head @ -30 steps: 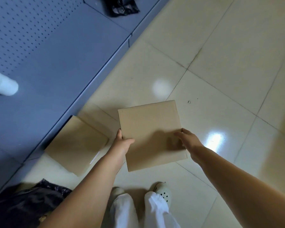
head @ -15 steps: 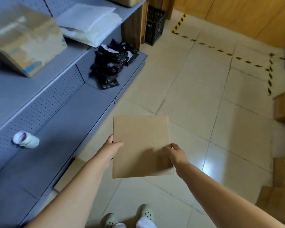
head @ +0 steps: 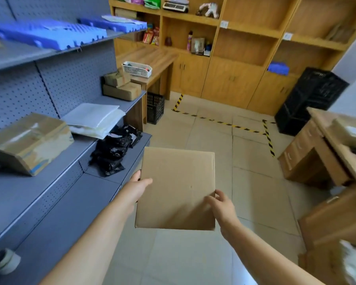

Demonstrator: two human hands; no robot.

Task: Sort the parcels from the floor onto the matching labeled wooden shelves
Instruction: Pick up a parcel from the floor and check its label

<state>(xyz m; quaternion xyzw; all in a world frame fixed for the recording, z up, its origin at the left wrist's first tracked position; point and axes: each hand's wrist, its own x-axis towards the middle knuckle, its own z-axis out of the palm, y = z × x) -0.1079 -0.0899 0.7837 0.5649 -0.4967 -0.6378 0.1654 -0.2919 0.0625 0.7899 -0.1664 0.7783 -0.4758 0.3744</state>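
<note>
I hold a flat brown cardboard parcel (head: 177, 188) in front of me at waist height, above the tiled floor. My left hand (head: 139, 187) grips its left edge, thumb on top. My right hand (head: 221, 206) grips its lower right corner. The wooden shelves (head: 247, 31) stand across the room at the back, with small white labels (head: 224, 24) on their front edges. No writing shows on the parcel's top face.
A grey metal rack (head: 49, 182) runs along my left with a taped box (head: 29, 142), white mailers (head: 93, 118), black bags (head: 113, 151) and a tape roll (head: 2, 262). Black crates (head: 310, 101) stand at the back right. Wooden desks (head: 327, 161) with boxes line the right.
My view has risen from the floor to the room, and the parcel has come up with both hands still on it. The second parcel on the floor has left the view.
</note>
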